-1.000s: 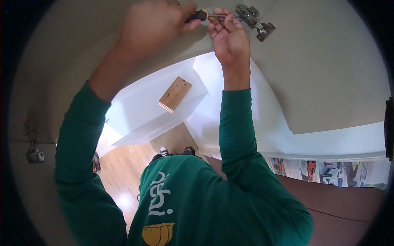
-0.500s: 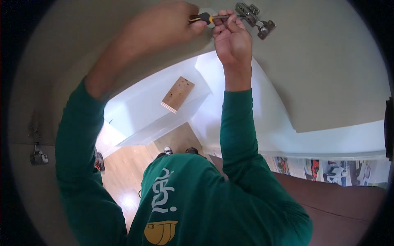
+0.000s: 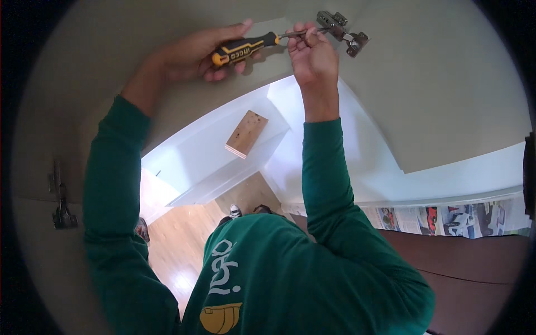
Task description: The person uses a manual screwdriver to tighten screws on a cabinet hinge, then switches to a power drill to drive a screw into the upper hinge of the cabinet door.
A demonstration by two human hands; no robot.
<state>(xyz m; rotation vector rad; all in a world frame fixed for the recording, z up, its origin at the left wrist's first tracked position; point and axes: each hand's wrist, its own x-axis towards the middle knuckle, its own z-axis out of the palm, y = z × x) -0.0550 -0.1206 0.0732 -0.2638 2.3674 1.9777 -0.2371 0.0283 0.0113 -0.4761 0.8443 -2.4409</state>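
A screwdriver (image 3: 245, 49) with a black and yellow handle reaches rightward to a metal cabinet hinge (image 3: 338, 27) on the grey-beige panel at the top. Its handle lies across the palm of my left hand (image 3: 192, 53), held loosely, with the thumb stretched out and the fingers curled beneath. My right hand (image 3: 315, 61) pinches the thin shaft close to the hinge. The tip meets the hinge; exactly where it sits is too small to tell.
A second hinge (image 3: 64, 215) is on the panel at the far left. Below my hands, a wooden block (image 3: 247, 134) rests on a white surface (image 3: 195, 151). Newspaper sheets (image 3: 446, 220) line an edge at right, above a brown surface (image 3: 474, 279). Wood-look flooring (image 3: 178, 240) shows below.
My left hand has loosened and drawn back left and down along the handle, uncovering it. My right hand keeps its pinch on the shaft. The view has shifted slightly.
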